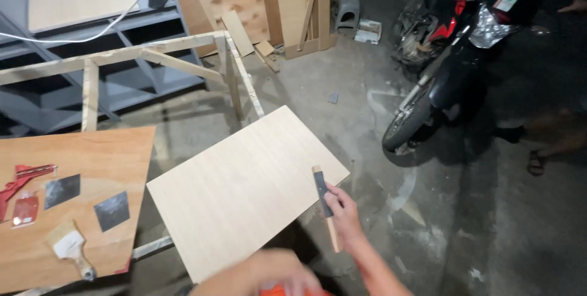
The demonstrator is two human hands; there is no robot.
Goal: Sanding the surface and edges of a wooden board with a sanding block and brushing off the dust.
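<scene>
A pale wooden board lies flat in front of me, jutting out over the concrete floor. My right hand grips a narrow wooden stick wrapped in dark sandpaper at the board's right edge. My left hand is blurred at the bottom of the view, over the board's near corner; something orange shows under it, and I cannot tell whether it holds anything.
A brown plywood tabletop at left carries a paintbrush, two dark sandpaper squares and red items. A wooden trestle and grey shelving stand behind. A parked motorcycle and a person's sandalled foot are at right.
</scene>
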